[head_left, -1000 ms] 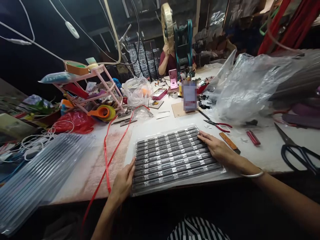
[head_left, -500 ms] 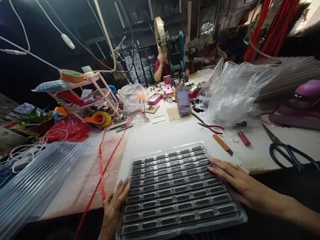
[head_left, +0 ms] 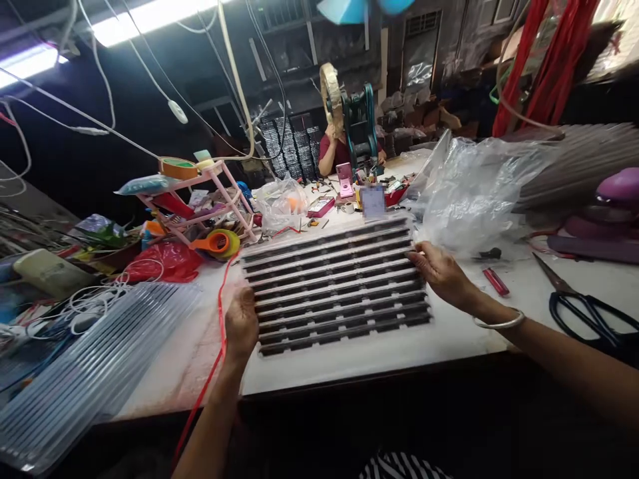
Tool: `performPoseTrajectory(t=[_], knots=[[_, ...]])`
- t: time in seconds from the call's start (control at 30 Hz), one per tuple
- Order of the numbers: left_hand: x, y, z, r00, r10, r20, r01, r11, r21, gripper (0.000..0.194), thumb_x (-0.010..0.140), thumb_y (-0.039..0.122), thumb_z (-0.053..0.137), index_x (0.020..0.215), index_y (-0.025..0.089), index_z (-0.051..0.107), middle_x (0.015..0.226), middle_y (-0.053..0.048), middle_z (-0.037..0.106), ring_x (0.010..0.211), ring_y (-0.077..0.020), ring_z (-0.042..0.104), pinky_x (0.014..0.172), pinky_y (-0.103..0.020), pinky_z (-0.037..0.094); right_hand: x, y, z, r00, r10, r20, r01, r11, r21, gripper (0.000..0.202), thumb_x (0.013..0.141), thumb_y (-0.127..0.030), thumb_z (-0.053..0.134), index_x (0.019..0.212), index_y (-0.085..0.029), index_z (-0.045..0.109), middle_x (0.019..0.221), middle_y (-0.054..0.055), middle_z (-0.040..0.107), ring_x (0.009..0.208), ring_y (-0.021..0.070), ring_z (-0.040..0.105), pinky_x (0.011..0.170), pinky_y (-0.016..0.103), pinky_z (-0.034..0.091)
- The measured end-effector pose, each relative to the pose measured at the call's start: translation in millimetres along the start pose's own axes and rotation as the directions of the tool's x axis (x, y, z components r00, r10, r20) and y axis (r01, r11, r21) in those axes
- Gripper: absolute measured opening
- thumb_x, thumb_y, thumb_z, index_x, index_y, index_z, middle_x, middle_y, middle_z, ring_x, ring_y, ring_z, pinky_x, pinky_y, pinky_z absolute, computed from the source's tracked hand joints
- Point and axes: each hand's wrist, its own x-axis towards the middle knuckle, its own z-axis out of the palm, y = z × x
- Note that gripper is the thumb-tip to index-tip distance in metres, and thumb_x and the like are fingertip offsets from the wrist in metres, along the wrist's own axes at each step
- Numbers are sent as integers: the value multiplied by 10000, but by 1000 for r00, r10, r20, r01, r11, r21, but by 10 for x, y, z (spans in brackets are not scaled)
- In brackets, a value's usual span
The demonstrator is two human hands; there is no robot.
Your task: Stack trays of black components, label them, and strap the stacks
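Note:
A clear plastic tray (head_left: 339, 286) with rows of dark strips is held over the white table, its far edge raised. On its left edge my left hand (head_left: 242, 322) is closed, with the fingers partly hidden by the tray. My right hand (head_left: 434, 269) pinches the upper right edge between thumb and fingers. A red strap (head_left: 221, 313) runs down just beside my left hand. To the right of my right hand lies a small red object (head_left: 496, 282).
Ribbed clear trays (head_left: 104, 366) are stacked at the left, near a pink rack (head_left: 210, 206). Clear plastic bags (head_left: 479, 193) and large scissors (head_left: 589, 306) are at the right. Across the table sits a person (head_left: 328, 152) behind a tape wheel.
The tray has moved away from me and its far side has risen. Both hands went from lying against its sides to gripping its edges. The view has tilted up.

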Motion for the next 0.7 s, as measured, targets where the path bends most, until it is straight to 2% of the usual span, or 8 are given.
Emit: performPoseTrajectory(t=[0.07, 0.2, 0.3, 0.4, 0.47, 0.5, 0.6, 0.7], knots=[[-16, 9, -1, 984, -102, 148, 70, 976, 208, 579, 887, 618, 259, 885, 168, 624, 793, -79, 664, 847, -237, 625, 778, -344, 468, -10, 71, 93, 990, 76, 119, -75, 997, -11, 466, 869, -624, 290, 724, -213, 454, 641, 27, 578, 615, 175, 554, 557, 277, 392], [-180, -72, 100, 901, -282, 330, 18, 784, 620, 642, 936, 506, 103, 899, 150, 637, 881, -150, 688, 888, -272, 641, 749, -357, 455, -104, 288, 252, 917, 218, 334, -127, 953, -274, 470, 903, -543, 249, 611, -217, 418, 615, 50, 587, 597, 179, 554, 581, 288, 379], [-210, -87, 216, 857, -353, 374, -21, 702, 712, 651, 931, 498, 122, 895, 123, 653, 912, -205, 684, 920, -327, 638, 764, -409, 445, -93, 288, 300, 856, 272, 439, -22, 868, -495, 503, 932, -507, 220, 645, -200, 496, 721, 108, 652, 709, 227, 610, 646, 316, 395], [-209, -66, 249, 835, -364, 413, -114, 620, 776, 676, 918, 536, 140, 889, 112, 666, 900, -224, 678, 899, -356, 636, 745, -442, 446, -123, 232, 302, 830, 332, 448, 54, 753, -656, 537, 938, -531, 200, 791, -172, 572, 768, 138, 670, 818, 293, 625, 693, 369, 409], [-285, -82, 211, 848, -337, 408, -163, 567, 808, 669, 921, 536, 143, 918, 111, 659, 868, -201, 675, 860, -334, 636, 735, -433, 452, -255, 238, 289, 853, 346, 391, 4, 745, -668, 537, 936, -543, 203, 954, -162, 581, 768, 118, 669, 820, 297, 625, 680, 382, 425], [-357, -107, 179, 869, -304, 391, -163, 571, 805, 644, 924, 530, 163, 946, 112, 652, 863, -181, 670, 855, -316, 629, 745, -423, 455, -361, 254, 279, 880, 317, 354, -27, 777, -629, 530, 935, -544, 216, 1051, -162, 565, 794, 107, 668, 825, 286, 624, 677, 378, 437], [-658, -233, 79, 939, -133, 316, -135, 704, 697, 545, 923, 500, 267, 1104, 119, 610, 937, -132, 630, 915, -263, 577, 827, -391, 448, -753, 293, 267, 972, 80, 222, 22, 905, -425, 540, 926, -546, 277, 1298, -189, 438, 1030, 102, 639, 945, 248, 597, 760, 365, 464], [-887, -333, 46, 969, -56, 241, -108, 781, 616, 480, 927, 439, 301, 1248, 183, 550, 1095, -112, 574, 991, -248, 519, 881, -408, 429, -1025, 255, 341, 985, -82, 149, 137, 902, -410, 504, 939, -506, 291, 1356, -249, 406, 1280, 102, 524, 1102, 255, 524, 843, 395, 444]])
